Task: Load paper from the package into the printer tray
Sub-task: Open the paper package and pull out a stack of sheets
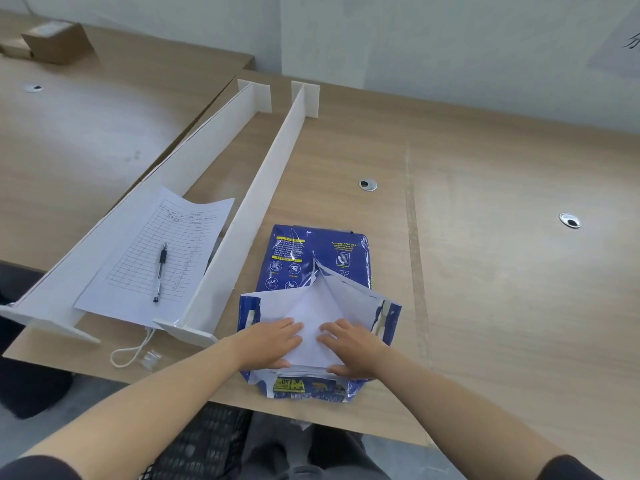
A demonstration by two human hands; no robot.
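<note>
Head view: left hand [273, 341] and right hand [349, 348] lie flat, palms down, unclenched, on the exposed paper [311, 327] inside the torn blue package [311, 251] at the near bench [485, 271] edge. Package long axis runs away from the person; both hands equally near. No printer tray in view.

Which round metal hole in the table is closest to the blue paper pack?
The silver round grommet just beyond the blue paper package; the other right-hand one sits much farther right.
</note>
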